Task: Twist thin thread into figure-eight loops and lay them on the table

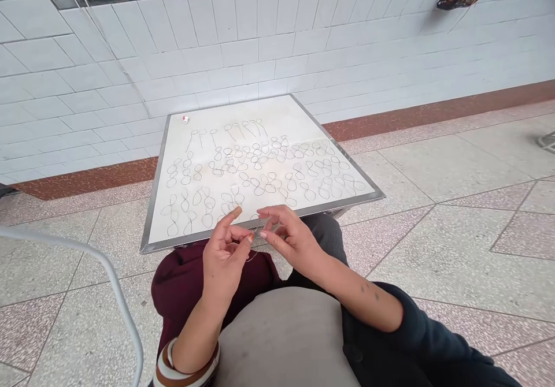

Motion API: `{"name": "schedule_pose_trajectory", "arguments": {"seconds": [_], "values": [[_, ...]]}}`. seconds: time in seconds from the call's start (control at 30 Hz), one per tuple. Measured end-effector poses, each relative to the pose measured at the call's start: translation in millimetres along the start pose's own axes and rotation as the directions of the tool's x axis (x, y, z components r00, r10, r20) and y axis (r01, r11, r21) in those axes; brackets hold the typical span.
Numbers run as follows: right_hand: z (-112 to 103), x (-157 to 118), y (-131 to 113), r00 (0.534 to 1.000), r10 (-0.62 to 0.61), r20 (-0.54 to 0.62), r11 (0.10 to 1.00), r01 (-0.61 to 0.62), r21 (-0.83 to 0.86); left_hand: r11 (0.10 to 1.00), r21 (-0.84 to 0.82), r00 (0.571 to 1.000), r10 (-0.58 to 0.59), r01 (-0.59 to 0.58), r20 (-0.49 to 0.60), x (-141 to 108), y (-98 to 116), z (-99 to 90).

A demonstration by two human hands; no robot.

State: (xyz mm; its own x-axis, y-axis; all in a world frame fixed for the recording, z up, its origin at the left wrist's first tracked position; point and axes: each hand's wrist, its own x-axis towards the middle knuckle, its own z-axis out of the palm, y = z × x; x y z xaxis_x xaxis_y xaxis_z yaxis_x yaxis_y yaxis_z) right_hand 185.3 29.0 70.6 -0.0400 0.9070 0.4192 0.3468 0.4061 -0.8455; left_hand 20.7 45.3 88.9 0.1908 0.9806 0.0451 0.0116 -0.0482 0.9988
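Note:
Both of my hands are together just past the near edge of the table, above my lap. The thumb and fingers of my left hand point(228, 251) pinch a thin wire point(253, 257), part of which curves below the fingertips. A small orange-red spot shows at that thumb tip. My right hand point(292, 239) meets it from the other side, closed on the wire between thumb and bent fingers; the exact contact is too fine to make out. Rows of thin dark wire loops point(260, 188), many shaped like figure eights, lie on the white table point(269, 112).
Longer wire pieces with one looped end point(236, 130) lie toward the back of the table. A small white and red item point(185, 119) rests near its far left corner. A grey curved tube point(117, 286) stands at left. Behind is a white tiled wall point(277, 46).

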Motion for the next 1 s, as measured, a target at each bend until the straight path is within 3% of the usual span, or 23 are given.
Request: {"name": "schedule_pose_trajectory", "arguments": {"seconds": [0.07, 0.17, 0.3, 0.4, 0.5, 0.7, 0.8, 1.0], "values": [[-5.3, 2.5, -1.7, 0.982, -0.190, 0.022, 0.965, 0.190, -0.178, 0.997, 0.070, 0.999, -0.017, 0.015, 0.036, -2.2, 1.2, -1.9], [-13.4, 5.8, -6.5, 0.924, -0.361, 0.125, 0.823, 0.379, -0.424, 0.989, 0.146, 0.997, -0.032, 0.022, 0.065, -5.7, 2.2, -3.2], [-23.6, 8.9, -14.2, 0.864, -0.417, 0.283, 0.675, 0.503, -0.540, 0.979, 0.201, 0.994, -0.051, 0.030, 0.100, -8.7, 1.8, -3.0], [-29.3, 9.6, -15.3, 0.828, -0.392, 0.401, 0.651, 0.558, -0.514, 0.972, 0.233, 0.986, -0.066, 0.030, 0.150, -8.1, 3.0, -4.9], [-29.7, 7.6, -9.0, 0.834, -0.380, 0.400, 0.715, 0.539, -0.445, 0.972, 0.230, 0.980, -0.090, 0.047, 0.180, -4.7, 7.2, -12.5], [-13.8, -2.7, 5.8, 0.948, -0.314, 0.041, 0.894, 0.310, -0.323, 0.985, -0.169, 0.999, -0.022, 0.030, 0.044, 0.9, 8.9, -26.8], [-5.3, -6.8, 3.5, 0.954, -0.299, -0.031, 0.890, 0.267, -0.369, 0.968, -0.240, 0.998, -0.059, 0.067, 0.038, -2.0, 1.6, -16.1], [1.2, -10.9, -2.6, 0.955, -0.297, -0.003, 0.848, 0.262, -0.462, 0.931, -0.358, 0.994, -0.097, 0.070, -0.057, -6.5, -11.1, 9.8]]}}
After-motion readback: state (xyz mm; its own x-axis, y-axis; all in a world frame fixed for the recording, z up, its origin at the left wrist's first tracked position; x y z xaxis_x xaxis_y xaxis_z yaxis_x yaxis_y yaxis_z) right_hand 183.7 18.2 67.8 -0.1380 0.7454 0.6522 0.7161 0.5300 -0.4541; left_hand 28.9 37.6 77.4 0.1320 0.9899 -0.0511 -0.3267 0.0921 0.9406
